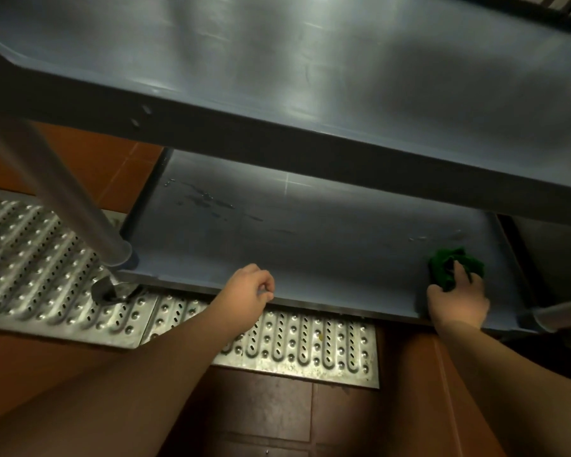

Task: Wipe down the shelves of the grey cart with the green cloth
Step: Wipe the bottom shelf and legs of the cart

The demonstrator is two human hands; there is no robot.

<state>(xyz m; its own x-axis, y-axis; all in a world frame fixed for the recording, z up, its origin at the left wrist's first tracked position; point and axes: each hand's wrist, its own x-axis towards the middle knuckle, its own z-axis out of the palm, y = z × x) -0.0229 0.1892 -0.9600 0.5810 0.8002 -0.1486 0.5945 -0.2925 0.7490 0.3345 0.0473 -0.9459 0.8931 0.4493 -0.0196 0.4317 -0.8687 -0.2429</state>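
Observation:
I look down on the grey cart. Its upper shelf fills the top of the view, and the lower shelf lies beneath it. My right hand grips the bunched green cloth and holds it on the lower shelf near its right front corner. My left hand hovers over the front edge of the lower shelf near the middle, fingers curled and holding nothing. Wet streaks show on the lower shelf toward its back left.
A metal cart post slants down at the left to the shelf's front left corner. A perforated steel floor grate runs under the cart's front edge. Brown floor tiles lie below. Another post end shows at the right.

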